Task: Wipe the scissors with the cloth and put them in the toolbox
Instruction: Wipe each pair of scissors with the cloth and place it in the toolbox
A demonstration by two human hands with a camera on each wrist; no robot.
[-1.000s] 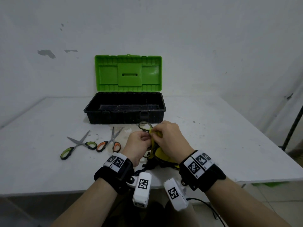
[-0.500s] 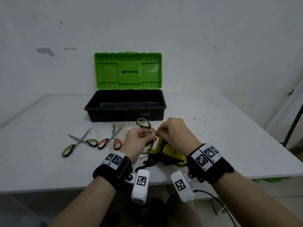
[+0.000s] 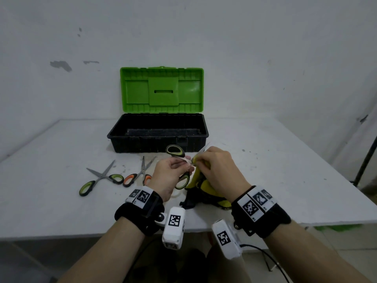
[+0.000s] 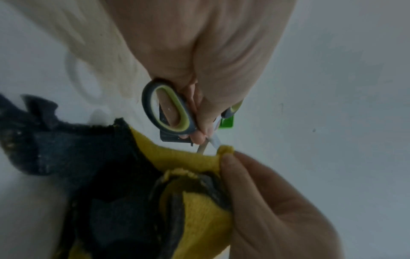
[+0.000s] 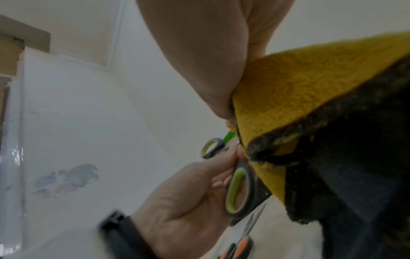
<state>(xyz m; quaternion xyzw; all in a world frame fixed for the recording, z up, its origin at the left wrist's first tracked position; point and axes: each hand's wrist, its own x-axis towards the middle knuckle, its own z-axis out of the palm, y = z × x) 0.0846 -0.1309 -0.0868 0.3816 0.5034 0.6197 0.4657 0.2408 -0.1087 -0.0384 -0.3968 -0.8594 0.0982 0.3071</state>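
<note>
Above the near edge of the white table (image 3: pixel 275 180): steel scissors with green-and-grey handle loops (image 3: pixel 175 151), blades parted, gripped near the pivot by the curled fingers and thumb of the left hand (image 3: pixel 170 172). Just beside it, the right hand (image 3: pixel 221 170), thumb and fingers pinched tight on a fold of fleecy yellow-and-black cloth (image 3: pixel 201 185), fold wrapped round 1 blade, the rest trailing down onto the table.

Likely trouble from here:
- Could nick a fingertip through the thin fold, if drawn along the cutting edge rather than the flat.
- Could snag or cut the cloth at the crossing of the parted blades.
- Could twist out of the narrow hold at the pivot under a hard pull.

Behind the hands, well apart: black plastic toolbox (image 3: pixel 159 145) with upright green lid (image 3: pixel 162 88), open. Seems to hold no scissors, though with a dark floor partly hidden by the front wall. Left of the hands, flat on the table and outside the box: 2 more pairs, green-handled scissors (image 3: pixel 102 177) and orange-handled scissors (image 3: pixel 137 174).
</note>
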